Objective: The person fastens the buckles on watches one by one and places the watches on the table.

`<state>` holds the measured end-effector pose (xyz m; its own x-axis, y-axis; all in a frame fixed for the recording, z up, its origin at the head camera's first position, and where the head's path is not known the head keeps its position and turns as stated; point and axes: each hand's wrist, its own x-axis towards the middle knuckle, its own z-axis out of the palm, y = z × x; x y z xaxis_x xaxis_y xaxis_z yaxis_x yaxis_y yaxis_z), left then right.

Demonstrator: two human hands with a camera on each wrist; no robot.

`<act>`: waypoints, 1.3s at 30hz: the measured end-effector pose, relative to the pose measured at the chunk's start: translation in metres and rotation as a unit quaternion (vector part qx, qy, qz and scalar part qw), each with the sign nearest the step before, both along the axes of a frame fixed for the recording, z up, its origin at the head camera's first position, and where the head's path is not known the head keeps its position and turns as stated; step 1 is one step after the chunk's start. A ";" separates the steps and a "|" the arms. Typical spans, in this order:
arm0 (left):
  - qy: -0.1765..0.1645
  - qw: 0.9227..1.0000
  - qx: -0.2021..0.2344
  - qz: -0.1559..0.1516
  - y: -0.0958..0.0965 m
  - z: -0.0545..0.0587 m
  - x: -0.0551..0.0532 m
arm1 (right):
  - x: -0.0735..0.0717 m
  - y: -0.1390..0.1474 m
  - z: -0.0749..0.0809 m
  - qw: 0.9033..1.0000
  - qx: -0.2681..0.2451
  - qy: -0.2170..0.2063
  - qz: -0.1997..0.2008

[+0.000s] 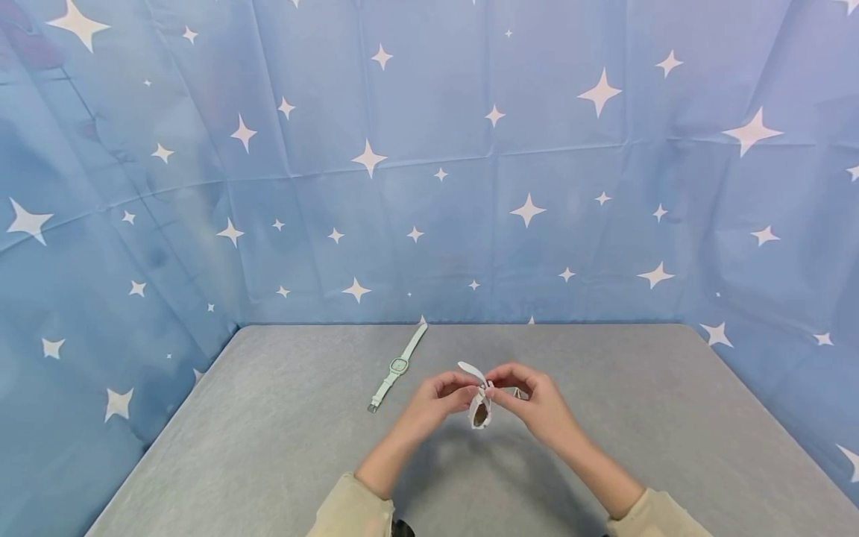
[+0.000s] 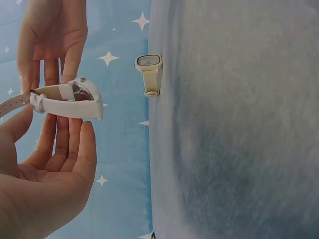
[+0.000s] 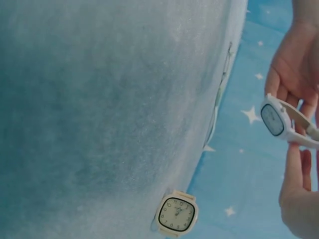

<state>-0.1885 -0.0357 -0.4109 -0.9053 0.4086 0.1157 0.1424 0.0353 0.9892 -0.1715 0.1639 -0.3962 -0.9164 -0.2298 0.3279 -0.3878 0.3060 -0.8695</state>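
Note:
Both hands hold a white wristwatch point(image 1: 480, 410) up above the grey table. Its strap is closed into a loop with the case hanging at the bottom, and the tail with holes sticks out past the keeper. My left hand point(image 1: 439, 399) pinches the strap by the keeper, thumb on the near side. From the other side my right hand point(image 1: 530, 399) pinches the strap at the same spot. In the right wrist view the dial of the held white wristwatch point(image 3: 272, 120) shows, its strap partly hidden by fingers.
A mint-green watch point(image 1: 399, 365) lies stretched out on the table point(image 1: 268, 432), left of the hands. A cream watch point(image 3: 176, 214) with a squarish dial rests behind the right hand, mostly hidden in the head view. A blue star-patterned curtain point(image 1: 429, 201) encloses the table's back and sides.

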 end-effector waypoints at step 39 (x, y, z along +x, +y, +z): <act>0.044 0.994 -0.074 0.067 0.018 0.000 0.007 | 0.004 0.002 -0.002 0.999 0.018 -0.014 -0.043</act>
